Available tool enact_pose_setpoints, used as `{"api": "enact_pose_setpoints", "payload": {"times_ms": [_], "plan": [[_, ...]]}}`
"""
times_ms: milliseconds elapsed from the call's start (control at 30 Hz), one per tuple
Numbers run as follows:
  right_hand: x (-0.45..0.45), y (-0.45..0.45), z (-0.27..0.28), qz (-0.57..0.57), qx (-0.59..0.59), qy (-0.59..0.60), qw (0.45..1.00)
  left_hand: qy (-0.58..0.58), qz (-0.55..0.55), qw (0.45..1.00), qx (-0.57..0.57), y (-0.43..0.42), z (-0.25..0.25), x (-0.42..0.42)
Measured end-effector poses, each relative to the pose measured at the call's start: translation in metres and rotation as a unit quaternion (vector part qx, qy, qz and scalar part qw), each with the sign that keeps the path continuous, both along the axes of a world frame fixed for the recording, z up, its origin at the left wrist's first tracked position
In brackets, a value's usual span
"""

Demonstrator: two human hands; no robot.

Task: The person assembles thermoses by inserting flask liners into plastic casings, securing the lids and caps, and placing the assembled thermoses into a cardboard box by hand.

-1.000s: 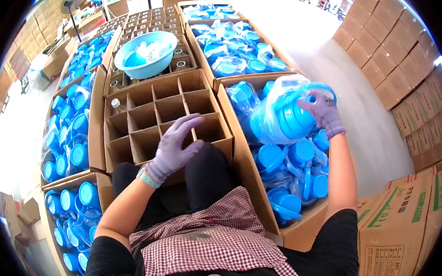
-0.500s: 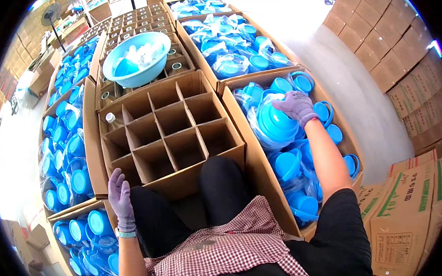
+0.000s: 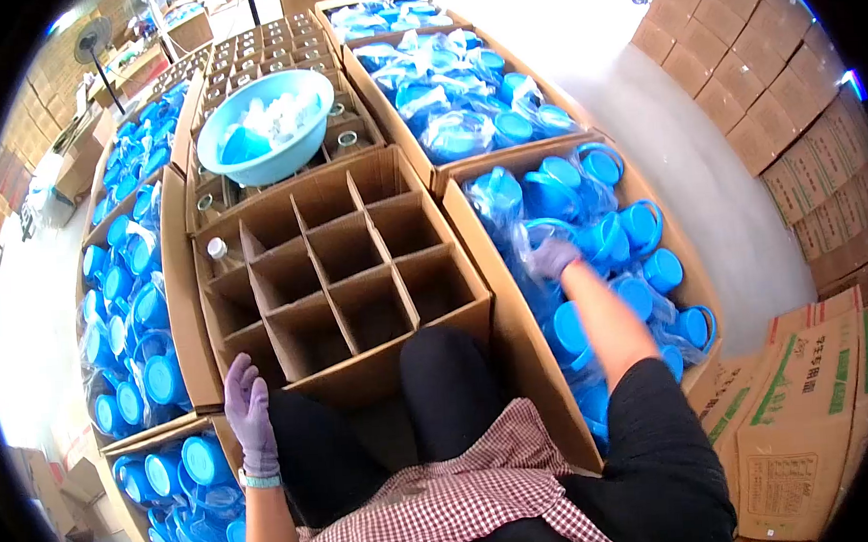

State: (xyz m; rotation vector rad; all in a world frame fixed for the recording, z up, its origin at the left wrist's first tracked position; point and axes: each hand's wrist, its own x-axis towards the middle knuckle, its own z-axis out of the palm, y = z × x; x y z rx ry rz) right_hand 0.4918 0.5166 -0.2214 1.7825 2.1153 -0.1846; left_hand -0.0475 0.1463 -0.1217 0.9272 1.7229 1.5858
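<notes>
My right hand (image 3: 554, 258), in a purple-grey glove, is down among blue plastic pieces (image 3: 569, 331) with loop handles in the right-hand carton (image 3: 505, 311). Clear plastic wrapping (image 3: 525, 235) lies against its fingers. The fingers are blurred and partly hidden, so whether they grip anything is unclear. My left hand (image 3: 251, 418), gloved alike, is held up beside my left knee, fingers stretched and holding nothing. Between the hands stands a carton with cardboard dividers (image 3: 360, 358). One clear bottle with a white cap (image 3: 219, 251) sits in its left column.
A light blue basin (image 3: 214, 150) with white and blue pieces rests on a carton of glass bottles (image 3: 347, 140). Cartons of blue pieces line the left (image 3: 155, 379) and far right (image 3: 451, 133). Closed cartons (image 3: 805, 418) are stacked at right.
My right hand has moved down and left, away from the large round blue piece it touched, which no longer shows there. The view has shifted slightly; my left hand remains raised.
</notes>
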Motion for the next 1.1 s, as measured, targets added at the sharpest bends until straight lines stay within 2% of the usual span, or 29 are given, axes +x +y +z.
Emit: {"api": "enact_pose_setpoints", "payload": {"times_ms": [33,100,133,200,233,300,333,433,500,633,767,800,933,967,1033,1067,1100], "plan": [[-0.049,-0.031,0.039,-0.124,0.043,0.053,0.99,0.004,0.001,1.0,0.012,0.001,-0.004,0.001],[-0.058,-0.04,0.062,-0.033,-0.003,0.078,0.996,0.013,0.006,1.0,0.025,0.0,-0.012,0.003],[-0.039,-0.032,0.069,0.075,-0.055,0.049,0.994,0.05,0.014,0.999,0.011,0.001,-0.008,0.008],[-0.039,-0.026,0.143,0.077,-0.097,0.028,0.992,0.068,0.013,0.998,-0.006,0.004,-0.011,0.004],[-0.039,-0.019,0.143,-0.023,0.044,0.077,0.996,0.077,0.01,0.997,-0.018,0.005,-0.011,0.002],[-0.056,0.005,0.16,0.024,0.155,0.223,0.962,0.056,0.01,0.998,-0.027,0.006,-0.013,-0.001],[-0.067,0.023,0.151,0.03,0.184,0.254,0.949,0.046,0.011,0.999,-0.026,0.009,-0.014,-0.002],[-0.086,0.075,0.068,0.185,0.203,0.304,0.912,0.087,0.0,0.996,-0.015,0.012,-0.018,0.003],[-0.111,0.072,0.085,0.018,0.101,0.22,0.97,0.137,0.014,0.99,-0.025,0.014,-0.009,0.012],[-0.107,0.057,0.096,-0.044,0.157,0.258,0.952,0.138,0.024,0.989,-0.043,0.011,-0.011,0.007],[-0.067,0.032,0.107,-0.059,0.274,0.451,0.848,0.119,0.015,0.992,-0.03,0.007,-0.011,0.002],[-0.063,0.021,0.107,-0.06,0.302,0.428,0.85,0.098,0.015,0.995,-0.032,0.006,-0.01,0.002],[-0.055,-0.01,0.106,0.069,0.41,0.334,0.846,0.055,0.014,0.998,-0.02,0.005,-0.007,0.0],[-0.051,0.004,0.09,-0.06,0.386,0.412,0.823,0.053,0.014,0.998,-0.013,0.004,-0.008,-0.001],[-0.033,0.045,0.046,-0.307,0.315,0.535,0.721,0.045,0.012,0.999,-0.015,0.003,-0.011,-0.004],[-0.033,0.035,0.067,-0.322,0.201,0.686,0.62,0.041,0.012,0.999,-0.016,0.001,-0.011,-0.004],[-0.033,0.025,0.088,-0.361,0.089,0.789,0.49,0.041,0.012,0.999,-0.009,0.0,-0.012,-0.003]]}}
